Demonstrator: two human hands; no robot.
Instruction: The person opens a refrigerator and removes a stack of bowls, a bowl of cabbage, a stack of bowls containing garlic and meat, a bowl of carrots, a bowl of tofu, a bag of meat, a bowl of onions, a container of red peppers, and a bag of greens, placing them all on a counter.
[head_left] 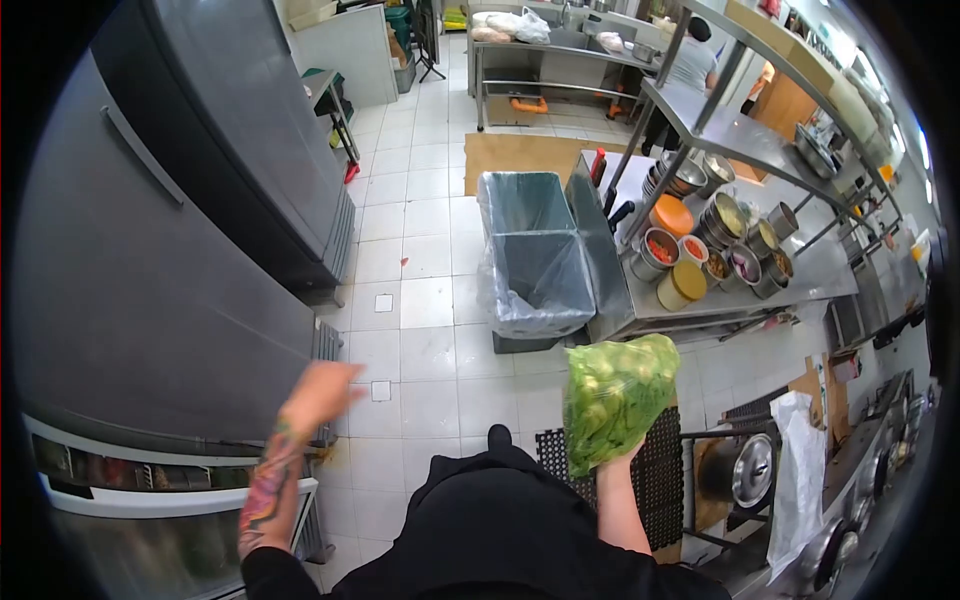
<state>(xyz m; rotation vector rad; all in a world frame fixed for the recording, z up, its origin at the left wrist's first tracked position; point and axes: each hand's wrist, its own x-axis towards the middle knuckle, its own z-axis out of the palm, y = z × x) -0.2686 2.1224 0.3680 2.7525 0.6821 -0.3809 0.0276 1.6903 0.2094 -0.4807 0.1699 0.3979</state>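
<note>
A clear plastic bag of leafy green vegetables [622, 392] rests in my right hand [624, 456], which grips it from below at its lower end. The bag hides most of that hand's fingers. On the other side, my left hand [322, 392] hangs in the air beside the grey refrigerator [190, 290], slightly blurred, fingers stretched toward the right and nothing in them. Below it is a glass-fronted cooler [170, 503] with a white frame.
A large bin with a clear liner [540, 290] stands ahead on the white tiled floor [427, 300]. Right of it, a steel table [650, 325] carries several food containers. A lidded pot [752, 470] sits at the lower right. A person [692, 65] stands farther back.
</note>
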